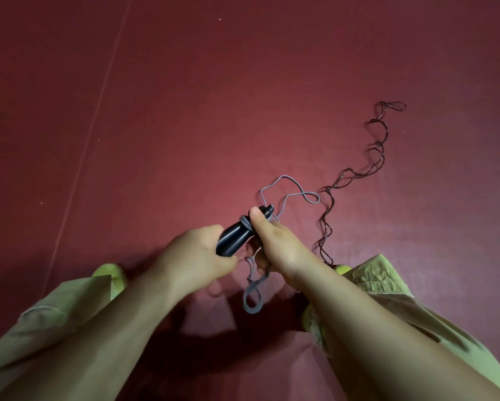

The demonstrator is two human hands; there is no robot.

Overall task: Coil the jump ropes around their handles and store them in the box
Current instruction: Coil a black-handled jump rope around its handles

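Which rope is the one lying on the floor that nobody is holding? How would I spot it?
Start at the big dark red floor and look to the right of the two hands. A thin dark jump rope lies there doubled and twisted, wriggling away from the right sleeve to a small loop at the far end. Unlike the grey rope wound on the black handle, it is darker and lies untouched.

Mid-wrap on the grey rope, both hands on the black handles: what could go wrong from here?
1. Only a turn or so of grey rope sits on the black handles under the right hand thumb; it may slip off.
2. A slack loop hangs below the left hand and could knot.
3. The dark rope lies close by and might snag.
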